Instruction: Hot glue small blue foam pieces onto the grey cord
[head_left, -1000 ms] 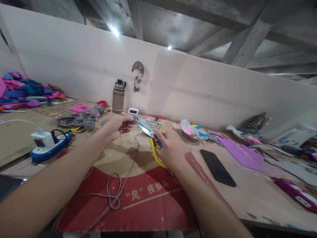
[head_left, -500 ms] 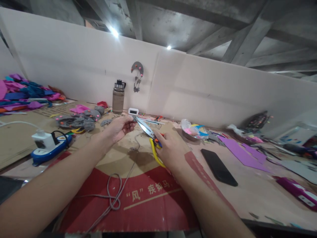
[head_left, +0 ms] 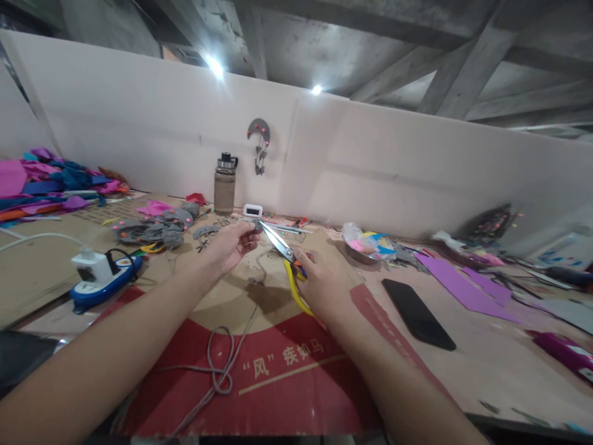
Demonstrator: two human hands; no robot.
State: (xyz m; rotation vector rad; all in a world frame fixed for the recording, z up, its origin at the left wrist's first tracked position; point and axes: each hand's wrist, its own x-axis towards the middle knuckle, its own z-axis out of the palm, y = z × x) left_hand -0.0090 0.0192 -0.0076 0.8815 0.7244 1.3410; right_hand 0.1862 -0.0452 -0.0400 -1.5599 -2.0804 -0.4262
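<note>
My left hand (head_left: 236, 246) pinches a small grey piece (head_left: 257, 226), which looks like felt, between thumb and fingers. My right hand (head_left: 319, 281) is closed on the yellow handles of a pair of scissors (head_left: 281, 245). The blades point up and left, and their tips meet the grey piece at my left fingertips. Grey cord (head_left: 220, 371) lies looped on the red and tan cardboard (head_left: 282, 402) under my hands. A small tangle of the cord (head_left: 256, 280) rests below the scissors.
A water bottle (head_left: 225, 188) stands by the white partition (head_left: 370, 161). Left are grey pieces with pink-headed pins (head_left: 152, 227) and a blue power strip (head_left: 104, 284). Right are a metal bowl (head_left: 361, 252), purple sheets (head_left: 463, 287) and a black phone (head_left: 417, 313).
The scissor blades look closer together at the grey piece than before. The whole view has shifted slightly, and both hands keep nearly the same place.
</note>
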